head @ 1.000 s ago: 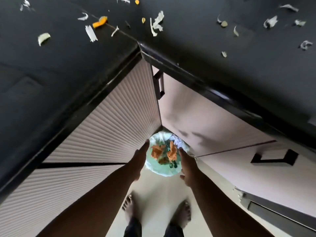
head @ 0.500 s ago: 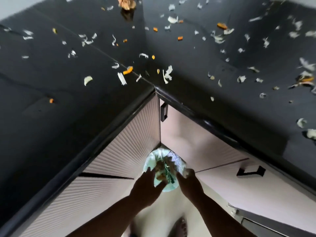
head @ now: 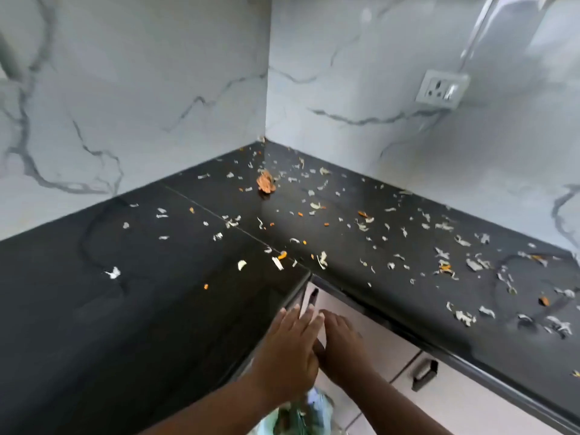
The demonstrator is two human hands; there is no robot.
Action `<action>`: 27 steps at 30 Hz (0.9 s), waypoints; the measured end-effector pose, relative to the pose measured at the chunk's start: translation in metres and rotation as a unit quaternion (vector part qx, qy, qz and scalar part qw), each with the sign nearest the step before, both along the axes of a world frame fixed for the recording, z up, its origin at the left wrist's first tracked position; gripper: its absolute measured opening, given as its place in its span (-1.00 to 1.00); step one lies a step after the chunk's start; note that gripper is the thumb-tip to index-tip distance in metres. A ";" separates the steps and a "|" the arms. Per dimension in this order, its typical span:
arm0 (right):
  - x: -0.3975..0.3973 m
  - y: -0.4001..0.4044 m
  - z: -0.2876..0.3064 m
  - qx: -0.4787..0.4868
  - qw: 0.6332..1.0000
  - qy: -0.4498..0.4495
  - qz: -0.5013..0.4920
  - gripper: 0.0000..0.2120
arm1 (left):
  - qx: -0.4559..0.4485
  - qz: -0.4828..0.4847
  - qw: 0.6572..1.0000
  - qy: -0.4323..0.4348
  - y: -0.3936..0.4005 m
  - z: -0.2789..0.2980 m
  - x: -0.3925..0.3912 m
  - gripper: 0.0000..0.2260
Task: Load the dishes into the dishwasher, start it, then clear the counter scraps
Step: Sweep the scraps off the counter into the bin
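Note:
Vegetable scraps (head: 364,226), white and orange bits, lie scattered over the black L-shaped counter (head: 78,309). A larger orange peel clump (head: 265,182) sits near the inner corner. My left hand (head: 290,346) and my right hand (head: 342,346) are raised side by side below the counter's inner corner, fingers stretched flat and touching each other, holding nothing. Below my wrists a bin with a pale green bag (head: 298,416) shows at the bottom edge, partly hidden by my arms.
White marble-patterned walls meet at the corner (head: 266,89). A wall socket (head: 441,89) is on the right wall. Pale cabinet fronts with dark handles (head: 423,375) run under the counter. Scraps are densest on the right stretch of the counter.
My view has swung up from the bin on the floor to the counter and walls. Both hands have risen from over the bin to just below the counter's corner.

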State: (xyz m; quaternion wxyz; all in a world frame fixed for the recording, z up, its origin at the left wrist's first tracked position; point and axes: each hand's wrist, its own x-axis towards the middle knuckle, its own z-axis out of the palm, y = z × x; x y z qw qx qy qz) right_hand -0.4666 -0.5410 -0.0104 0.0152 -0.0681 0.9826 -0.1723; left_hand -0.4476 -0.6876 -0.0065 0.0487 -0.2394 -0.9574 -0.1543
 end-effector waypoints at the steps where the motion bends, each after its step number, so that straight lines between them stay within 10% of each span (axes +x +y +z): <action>1: -0.002 -0.008 0.012 0.011 1.000 0.018 0.013 -0.51 | -0.011 0.012 1.000 0.022 -0.012 0.011 -0.005 -0.47; 27: -0.248 -0.088 0.064 0.040 0.994 0.027 0.093 -0.35 | -0.050 0.421 0.903 -0.069 -0.179 0.017 -0.163 0.09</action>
